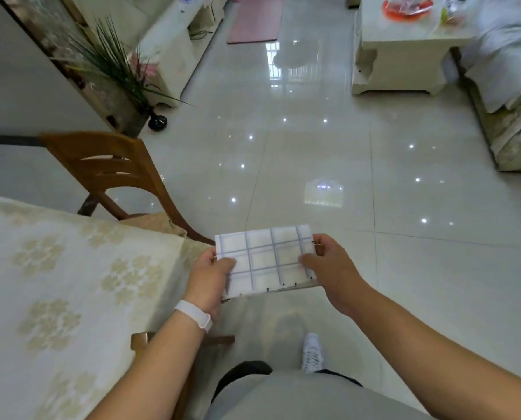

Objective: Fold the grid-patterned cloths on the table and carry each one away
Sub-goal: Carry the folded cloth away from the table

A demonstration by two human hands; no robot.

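A folded white cloth with a grey-blue grid pattern is held flat in the air above the tiled floor, to the right of the table. My left hand grips its left edge, thumb on top. My right hand grips its right edge, thumb on top too. The table, covered in a cream floral tablecloth, fills the lower left; no other grid cloth shows on the visible part of it.
A wooden chair stands at the table's far corner and another chair's frame juts out below my left arm. Ahead lie glossy floor tiles, a cream coffee table, a sofa, a potted plant and a pink mat.
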